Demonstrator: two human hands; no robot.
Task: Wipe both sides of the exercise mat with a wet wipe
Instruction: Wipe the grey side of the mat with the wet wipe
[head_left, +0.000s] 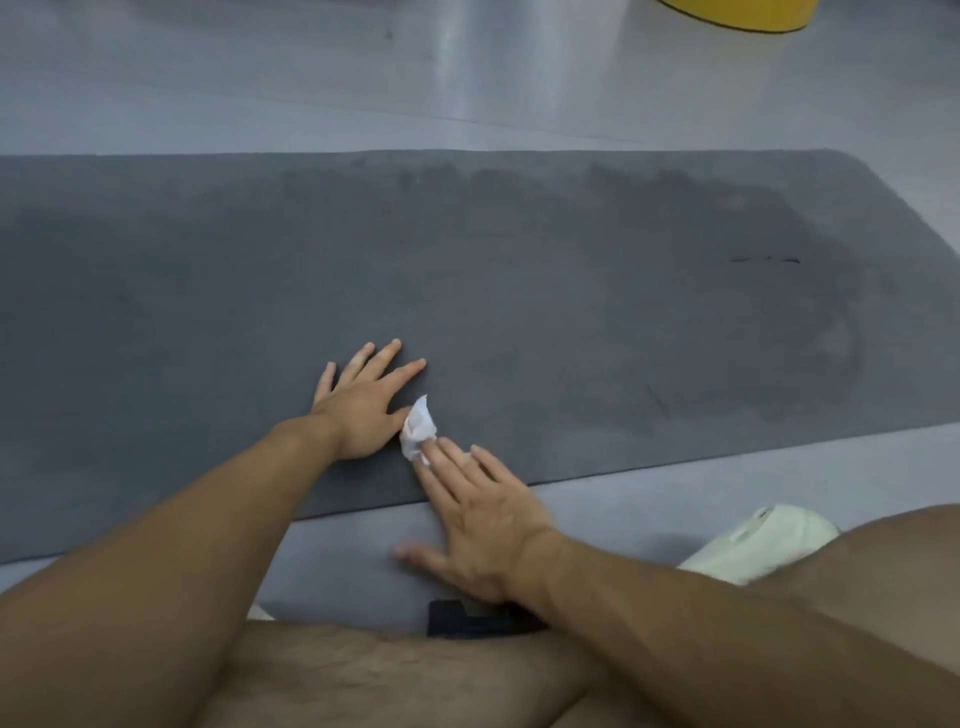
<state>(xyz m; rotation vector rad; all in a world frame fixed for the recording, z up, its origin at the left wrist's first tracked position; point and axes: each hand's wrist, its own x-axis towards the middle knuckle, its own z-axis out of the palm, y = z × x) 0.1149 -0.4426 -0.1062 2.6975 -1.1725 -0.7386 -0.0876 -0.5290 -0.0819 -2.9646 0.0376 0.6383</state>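
My right hand (483, 519) lies with its fingers straight, gripping nothing. Its fingertips press on the crumpled white wet wipe (417, 428), and its thumb splays out over the floor (260, 93). Just beside it, my left hand (363, 410) is flat and spread, palm down, with the thumb tip touching the wipe. Both the wipe and the left hand sit on the exercise mat (571, 312), near its close edge. The mat is a thin, matte, dark grey rectangle lying flat. Its long axis runs left to right across my view, and its right end shows while the left runs out of frame. Darker patches mottle its far half. The floor is pale grey and glossy. A white shoe (753, 540) sits off to the right, and a curved yellow object (737, 13) is well beyond the mat.
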